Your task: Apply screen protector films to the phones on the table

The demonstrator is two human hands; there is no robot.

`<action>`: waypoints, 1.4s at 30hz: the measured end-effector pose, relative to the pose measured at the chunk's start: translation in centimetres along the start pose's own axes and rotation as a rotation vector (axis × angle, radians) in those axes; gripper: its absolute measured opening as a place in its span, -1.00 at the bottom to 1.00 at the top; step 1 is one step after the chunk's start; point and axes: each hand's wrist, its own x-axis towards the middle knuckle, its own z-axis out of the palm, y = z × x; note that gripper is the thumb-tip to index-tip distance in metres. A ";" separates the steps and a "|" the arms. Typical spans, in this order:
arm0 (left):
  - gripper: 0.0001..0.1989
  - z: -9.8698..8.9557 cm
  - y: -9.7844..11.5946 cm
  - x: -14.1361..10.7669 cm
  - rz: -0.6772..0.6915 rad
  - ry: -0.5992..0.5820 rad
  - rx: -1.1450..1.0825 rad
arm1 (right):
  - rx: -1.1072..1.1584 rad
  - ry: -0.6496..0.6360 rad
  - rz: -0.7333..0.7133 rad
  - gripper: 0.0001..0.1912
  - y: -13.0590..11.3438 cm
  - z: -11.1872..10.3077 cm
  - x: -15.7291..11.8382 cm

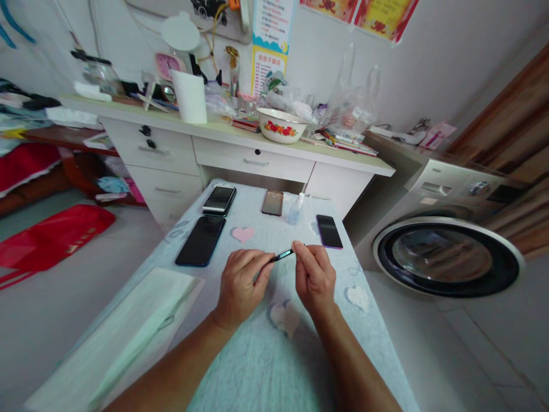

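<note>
Between my two hands, above the cloth-covered table, is a small thin dark stick-like object with a light patch on it. My left hand pinches its left end between thumb and fingers. At its right end, my right hand has its fingertips closed on it. A large black phone lies to the left, with stacked phones behind it. Farther back are a brownish phone case and a clear spray bottle. Another dark phone rests to the right.
A pale folded sheet lies along the table's left side. Behind the table stands a white drawer desk bearing a floral bowl and a paper roll. A washing machine is at the right, a red bag on the left floor.
</note>
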 end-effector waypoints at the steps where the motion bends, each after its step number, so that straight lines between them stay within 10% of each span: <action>1: -0.84 0.0 -0.1 0.0 0.005 0.004 -0.003 | -0.008 0.011 0.010 -0.54 0.1 -0.1 0.1; 24: -0.90 0.6 0.0 -0.7 0.041 0.026 -0.018 | 0.036 -0.026 -0.125 -0.42 -2.7 0.5 -0.7; 42: -0.86 0.8 0.0 -0.9 0.030 0.039 -0.004 | -0.057 0.069 -0.013 -0.50 1.1 -0.3 -0.7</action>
